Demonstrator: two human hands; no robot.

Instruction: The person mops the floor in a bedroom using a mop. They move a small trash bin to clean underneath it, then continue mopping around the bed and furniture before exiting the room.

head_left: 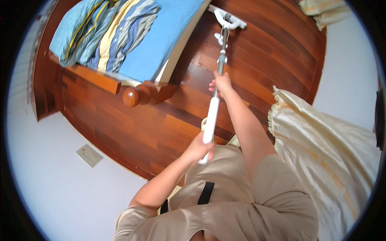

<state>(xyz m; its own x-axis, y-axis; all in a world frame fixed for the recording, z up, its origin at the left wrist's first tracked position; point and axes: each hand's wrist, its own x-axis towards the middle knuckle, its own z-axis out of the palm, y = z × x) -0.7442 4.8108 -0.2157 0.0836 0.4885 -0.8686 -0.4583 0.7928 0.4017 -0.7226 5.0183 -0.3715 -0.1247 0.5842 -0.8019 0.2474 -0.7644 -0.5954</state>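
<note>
A flat mop (222,59) with a white and grey pole stretches away from my body across the dark red wooden floor (277,56). Near its lower end, my left hand (198,147) is wrapped round the white grip. Farther up, my right hand (222,83) closes round the metal part of the pole. The white mop head (227,19) lies on the floor at the far end, just right of the bed. Its pad underneath is hidden.
On the left stands a bed with a blue sheet (161,48), a crumpled striped quilt (120,32) and a round wooden post (132,97). A cream curtain (317,148) hangs at the right. White walls (52,148) border the floor; one bears a socket plate (89,156).
</note>
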